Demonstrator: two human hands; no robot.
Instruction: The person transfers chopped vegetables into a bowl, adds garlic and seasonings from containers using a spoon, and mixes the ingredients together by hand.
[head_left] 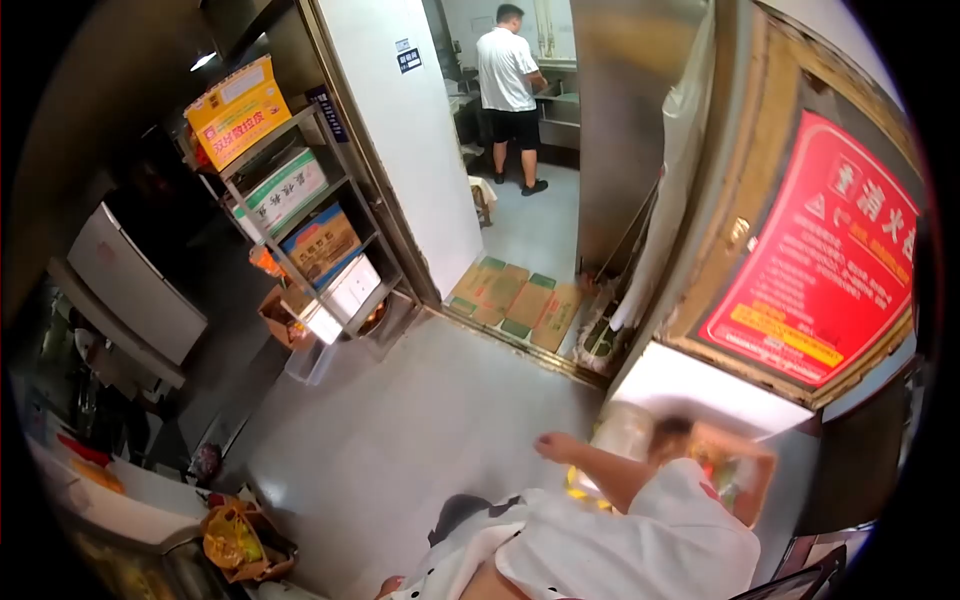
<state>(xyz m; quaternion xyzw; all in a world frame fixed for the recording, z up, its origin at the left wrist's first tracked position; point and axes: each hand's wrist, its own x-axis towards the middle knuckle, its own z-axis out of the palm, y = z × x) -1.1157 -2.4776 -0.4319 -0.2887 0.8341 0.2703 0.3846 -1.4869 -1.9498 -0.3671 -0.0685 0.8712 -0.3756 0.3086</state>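
Note:
My right arm, in a white sleeve, reaches out at the lower middle. My right hand (560, 447) hangs over the grey floor (400, 400), fingers curled, with nothing visible in it. A pale sack-like bundle (622, 432) and a yellow-and-black striped edge (577, 484) lie close to that hand and forearm. Of my left hand (390, 586) only a small patch shows at the bottom edge, so its fingers cannot be made out. White clothing (640, 540) covers much of the lower view. Beside it are a blurred dark head-like shape (672, 432) and a bent arm (755, 470), apparently another person's.
A metal shelf (345, 195) with cartons stands left of the doorway. Flattened cardboard (515, 300) covers the threshold. Beyond it, a person (510, 80) works at a counter. A red poster (820, 260) hangs at right; a bag-filled box (235, 540) sits lower left.

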